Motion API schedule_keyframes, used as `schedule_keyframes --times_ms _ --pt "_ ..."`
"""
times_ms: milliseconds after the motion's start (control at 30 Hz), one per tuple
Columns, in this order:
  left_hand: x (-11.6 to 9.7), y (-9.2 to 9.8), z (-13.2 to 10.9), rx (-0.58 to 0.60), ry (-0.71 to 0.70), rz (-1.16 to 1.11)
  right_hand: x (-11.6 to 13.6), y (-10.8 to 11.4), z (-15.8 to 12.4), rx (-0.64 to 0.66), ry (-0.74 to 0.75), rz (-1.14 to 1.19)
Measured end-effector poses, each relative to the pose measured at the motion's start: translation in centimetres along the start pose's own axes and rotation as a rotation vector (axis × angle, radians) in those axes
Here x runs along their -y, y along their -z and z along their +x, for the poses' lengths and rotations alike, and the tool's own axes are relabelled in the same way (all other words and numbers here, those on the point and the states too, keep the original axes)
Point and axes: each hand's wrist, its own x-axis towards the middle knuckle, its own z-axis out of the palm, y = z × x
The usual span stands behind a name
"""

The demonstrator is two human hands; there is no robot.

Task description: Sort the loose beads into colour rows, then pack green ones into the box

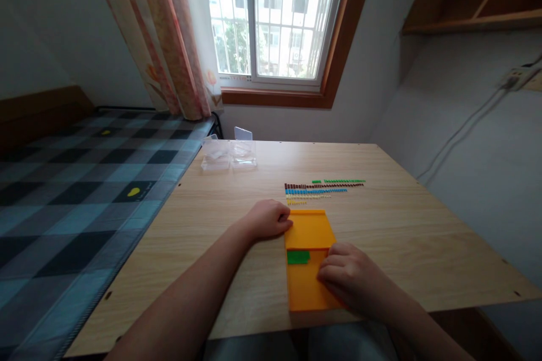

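A yellow-orange plastic board (311,228) lies near the table's front edge, with a ridge across its middle and another along its far edge. On its lower section, just below the middle ridge, is a flat green patch of small pieces (298,257) at the left. My left hand (270,218) is closed, fingers curled, at the board's far left corner and holding its edge. Over the board's right side, my right hand (349,273) is closed with fingertips pressed together; whatever lies between them is hidden. Beyond the board, rows of tiny green, brown, blue (315,192), white and yellow pieces line the table.
Two clear plastic boxes (244,155) with raised lids stand at the table's (406,225) far left. A bed with a checked cover (84,180) borders the left side. Ahead are a window and a curtain (169,39); a wall with a cable is at right.
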Motion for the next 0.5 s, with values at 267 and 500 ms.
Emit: schedule_keyframes --times_ms 267,500 --pt "0.11 -0.19 0.05 -0.009 -0.002 0.012 0.11 0.22 0.13 -0.039 -0.018 -0.044" --pt "0.09 -0.19 0.08 -0.009 0.007 0.026 0.06 0.18 0.16 -0.033 -0.070 -0.068"
